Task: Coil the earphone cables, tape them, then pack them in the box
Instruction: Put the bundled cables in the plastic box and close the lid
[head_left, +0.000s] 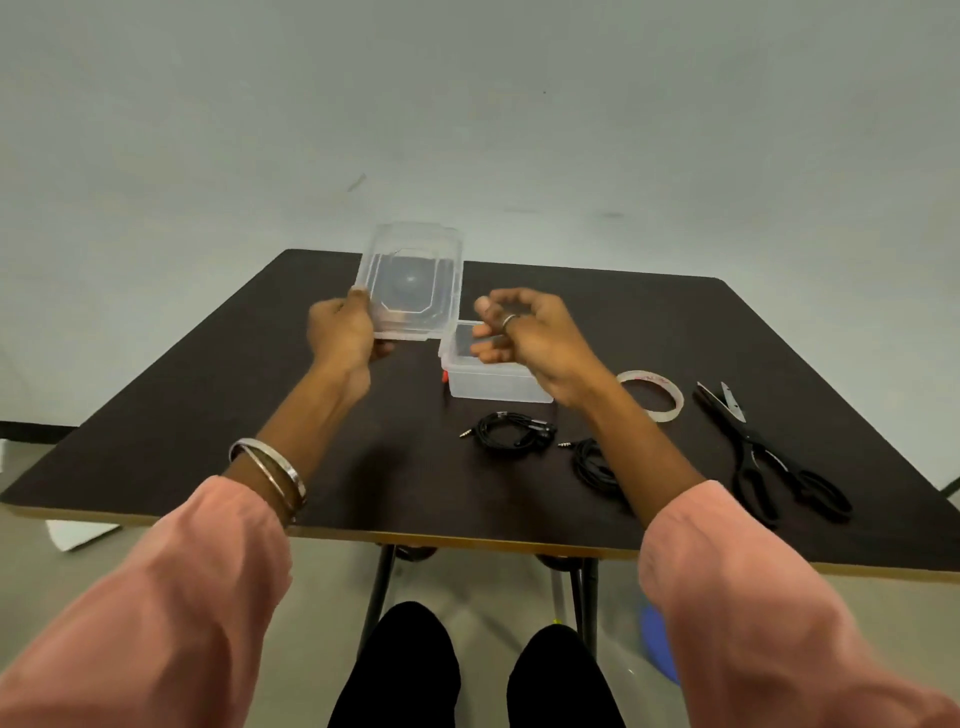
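Head view: left hand grips the clear lid, lifted off the box; right hand hovers over it, loosely curled, empty. Two earphone bundles lie on the tabletop, apparently coiled; taping likely comes next.

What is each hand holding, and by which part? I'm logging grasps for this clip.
The left hand holds the clear lid by its near left edge, lifted off the box. The right hand holds nothing, fingers loosely curled above the box.
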